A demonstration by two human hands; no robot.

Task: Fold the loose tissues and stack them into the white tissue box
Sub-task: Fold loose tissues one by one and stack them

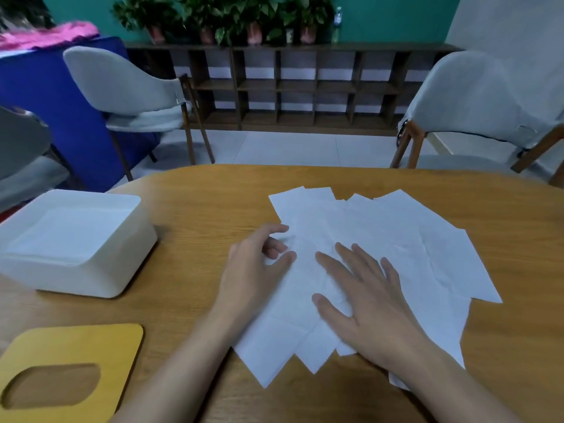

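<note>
White tissues (381, 239) lie fanned across the wooden table (198, 209), towards its right edge.
Flat, fingers spread, the right hand (366, 300) presses them; the left hand (256, 276) curls at their left edge, grasp unclear. The white tissue box (91, 276) stands at the table's left edge.
</note>
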